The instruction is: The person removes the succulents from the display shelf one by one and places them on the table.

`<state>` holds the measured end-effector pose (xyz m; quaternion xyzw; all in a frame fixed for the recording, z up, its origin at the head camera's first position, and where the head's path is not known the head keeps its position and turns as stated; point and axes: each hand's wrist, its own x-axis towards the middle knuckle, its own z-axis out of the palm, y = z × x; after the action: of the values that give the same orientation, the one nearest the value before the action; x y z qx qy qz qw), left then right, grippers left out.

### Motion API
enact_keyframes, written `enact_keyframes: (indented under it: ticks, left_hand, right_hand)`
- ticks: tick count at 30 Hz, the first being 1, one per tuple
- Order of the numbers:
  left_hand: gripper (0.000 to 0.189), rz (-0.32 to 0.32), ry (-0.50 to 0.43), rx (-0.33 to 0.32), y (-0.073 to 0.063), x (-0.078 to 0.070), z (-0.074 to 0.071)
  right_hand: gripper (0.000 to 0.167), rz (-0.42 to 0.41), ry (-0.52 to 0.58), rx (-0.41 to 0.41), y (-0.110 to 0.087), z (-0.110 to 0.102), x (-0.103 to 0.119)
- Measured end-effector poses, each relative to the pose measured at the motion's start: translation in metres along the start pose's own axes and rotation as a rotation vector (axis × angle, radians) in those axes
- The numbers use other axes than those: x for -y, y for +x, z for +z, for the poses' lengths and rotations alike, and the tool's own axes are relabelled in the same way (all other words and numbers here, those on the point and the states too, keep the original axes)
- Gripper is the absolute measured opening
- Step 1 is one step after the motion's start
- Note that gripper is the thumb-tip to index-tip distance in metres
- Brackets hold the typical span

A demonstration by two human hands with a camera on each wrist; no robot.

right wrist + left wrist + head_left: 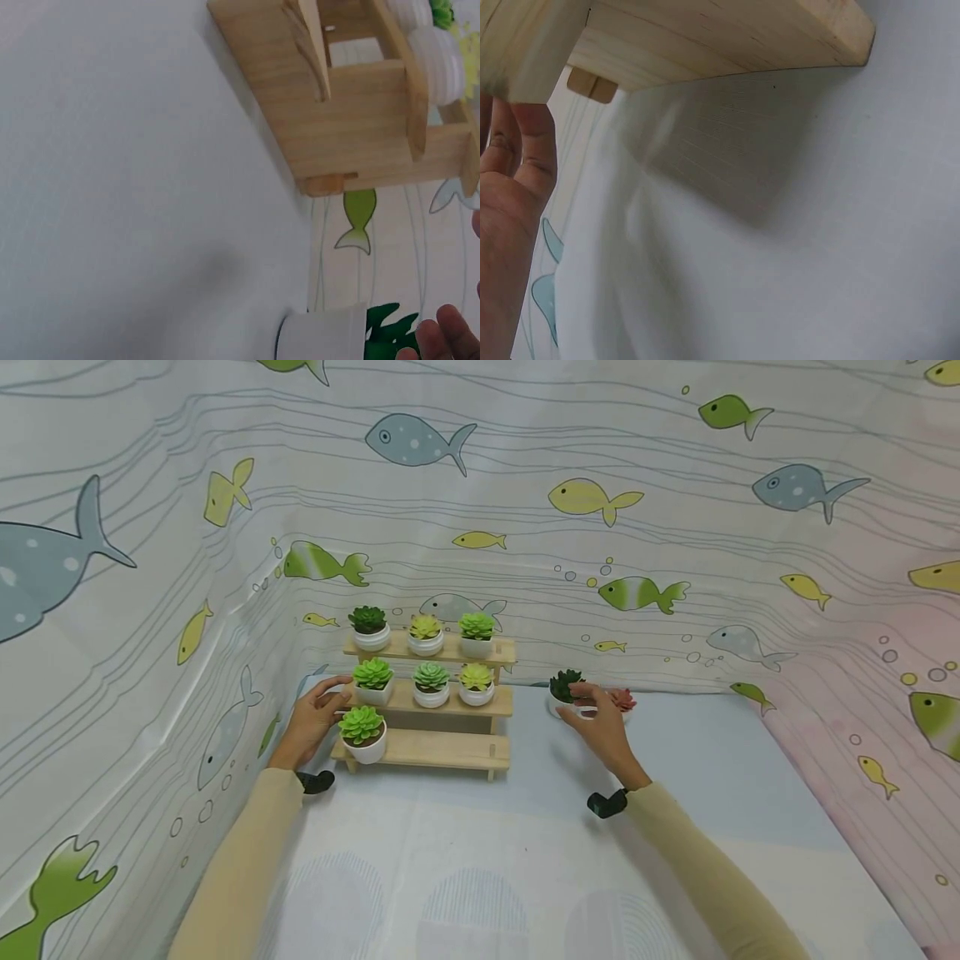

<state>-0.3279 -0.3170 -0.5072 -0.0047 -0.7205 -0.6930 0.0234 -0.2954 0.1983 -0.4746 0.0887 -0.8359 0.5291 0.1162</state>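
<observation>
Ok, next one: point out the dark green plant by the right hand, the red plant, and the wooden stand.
Dark green plant (564,683): head view, on its leaves.
Red plant (624,698): head view, on its visible leaves.
Wooden stand (442,749): head view, on the lowest tier's bare board.

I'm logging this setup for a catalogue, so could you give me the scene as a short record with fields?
Stand: wooden stand, three tiers
Top tier, left to right: dark-green plant, yellow plant, leaf-green plant
Middle tier, left to right: bright-green plant, pale-green plant, light-yellow plant
Bottom tier: one lime-green plant, left end
Right of stand: blackish-green plant; red plant, partly hidden
Left hand: at stand's left end
Right hand: at blackish-green plant; grip unclear
Pots: white
</observation>
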Motion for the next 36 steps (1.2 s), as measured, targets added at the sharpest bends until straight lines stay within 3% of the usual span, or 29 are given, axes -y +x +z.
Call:
enact_keyframes:
  ticks: [36]
  left_hand:
    - [0.051, -0.018, 0.010, -0.005, -0.002, -0.004, 0.000]
  right_hand:
    - [0.049, -0.139, 0.043, 0.168, -0.017, 0.074, 0.056]
